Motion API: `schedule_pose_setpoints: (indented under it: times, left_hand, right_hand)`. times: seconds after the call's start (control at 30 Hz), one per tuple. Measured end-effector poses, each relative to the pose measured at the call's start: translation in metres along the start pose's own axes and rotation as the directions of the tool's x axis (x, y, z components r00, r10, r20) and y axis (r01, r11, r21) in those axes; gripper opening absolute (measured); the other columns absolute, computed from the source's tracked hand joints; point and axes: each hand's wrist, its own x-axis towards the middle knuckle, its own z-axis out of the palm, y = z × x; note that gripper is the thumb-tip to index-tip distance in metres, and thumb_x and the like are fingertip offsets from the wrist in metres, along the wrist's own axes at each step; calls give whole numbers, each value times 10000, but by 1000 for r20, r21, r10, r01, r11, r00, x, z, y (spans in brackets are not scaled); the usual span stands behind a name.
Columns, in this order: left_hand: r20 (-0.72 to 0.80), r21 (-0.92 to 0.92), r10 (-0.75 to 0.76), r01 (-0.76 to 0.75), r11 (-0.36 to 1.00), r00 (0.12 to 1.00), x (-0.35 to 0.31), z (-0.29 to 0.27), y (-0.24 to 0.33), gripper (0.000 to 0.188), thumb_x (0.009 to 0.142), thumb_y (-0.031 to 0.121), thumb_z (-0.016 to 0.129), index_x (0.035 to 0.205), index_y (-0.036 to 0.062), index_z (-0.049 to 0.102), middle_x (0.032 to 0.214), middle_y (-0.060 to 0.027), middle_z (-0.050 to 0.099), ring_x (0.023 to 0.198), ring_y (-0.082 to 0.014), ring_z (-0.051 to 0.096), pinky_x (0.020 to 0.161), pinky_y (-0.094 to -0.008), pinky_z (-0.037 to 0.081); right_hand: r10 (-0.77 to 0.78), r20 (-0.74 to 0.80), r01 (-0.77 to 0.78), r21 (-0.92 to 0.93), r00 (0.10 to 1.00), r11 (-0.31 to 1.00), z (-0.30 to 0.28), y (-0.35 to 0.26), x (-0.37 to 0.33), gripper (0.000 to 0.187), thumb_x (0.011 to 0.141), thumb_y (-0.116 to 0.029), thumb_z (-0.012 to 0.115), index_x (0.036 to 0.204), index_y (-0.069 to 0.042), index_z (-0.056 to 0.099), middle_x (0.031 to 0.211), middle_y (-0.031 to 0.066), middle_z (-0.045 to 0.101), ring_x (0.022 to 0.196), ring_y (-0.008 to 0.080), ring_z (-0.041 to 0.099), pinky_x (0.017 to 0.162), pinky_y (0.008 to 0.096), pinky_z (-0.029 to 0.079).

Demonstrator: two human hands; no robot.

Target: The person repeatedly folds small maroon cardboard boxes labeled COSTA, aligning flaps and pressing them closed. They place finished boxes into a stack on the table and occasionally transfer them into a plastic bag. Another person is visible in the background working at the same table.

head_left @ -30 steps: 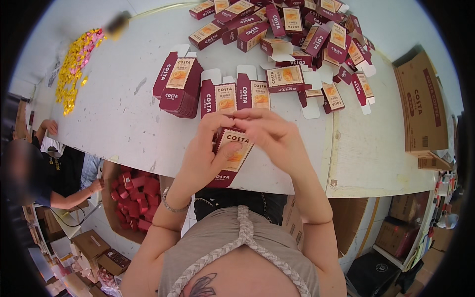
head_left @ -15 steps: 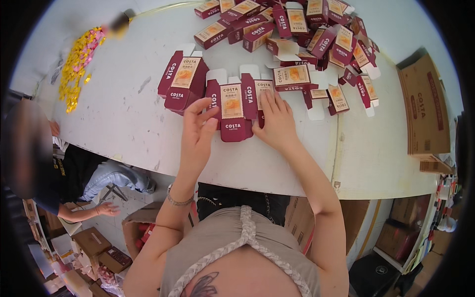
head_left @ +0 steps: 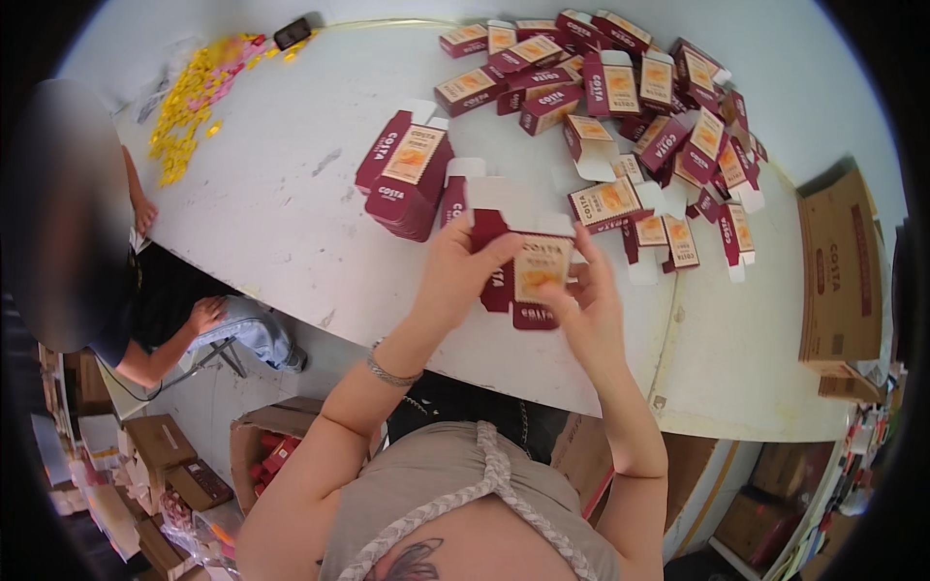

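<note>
Above the table's near part, both my hands hold one maroon paper carton (head_left: 542, 266) with a beige and orange front and white flaps at its top. My left hand (head_left: 457, 269) grips its left side, thumb across the front. At its right side, my right hand (head_left: 593, 295) has its thumb on the front panel and its fingers behind the edge. Partly hidden past my left hand lies another maroon carton (head_left: 453, 198). To the left of it stands a neat stack of flat maroon cartons (head_left: 402, 184).
Many formed maroon boxes (head_left: 620, 87) lie heaped at the far right, some with open flaps. Small yellow and pink packets (head_left: 194, 97) spread over the far left, near a dark object (head_left: 293, 34). A person (head_left: 73, 223) sits at left. A brown cardboard box (head_left: 838, 271) stands at right.
My hands have lifted a carton off the table and now hold it between them. The left hand has gone from loosely open to gripping. The whole view has shifted somewhat.
</note>
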Motion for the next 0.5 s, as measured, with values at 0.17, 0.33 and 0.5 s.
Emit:
schedule_pose_setpoints:
  times: [0.17,0.33,0.5]
  left_hand:
    - [-194,47,57,-49,998,979,2,-4,-2,311,914,217,604,1120,-9,553,988,-38,617,870,-93,556,781,-252,464]
    - [169,3,-91,92,996,981,-3,-12,-9,543,894,64,420,1414,19,271,1300,-103,427,1190,-138,410,977,-286,377]
    - [451,-421,-177,383,822,875,-10,-5,22,653,879,54,397,1473,54,125,1390,-92,341,1274,-180,347,1022,-300,342]
  right_hand:
    - [-425,195,466,-447,884,764,5,3,2,500,774,12,678,1249,-14,524,1093,97,561,724,164,581,634,256,485]
    - [-194,85,210,-281,977,936,26,-16,0,538,736,-31,724,1233,-10,519,1029,99,602,827,213,603,715,296,492]
    - [-42,93,66,-282,995,957,12,-8,-5,632,776,-26,676,1333,-5,379,1257,140,495,1109,210,524,846,332,479]
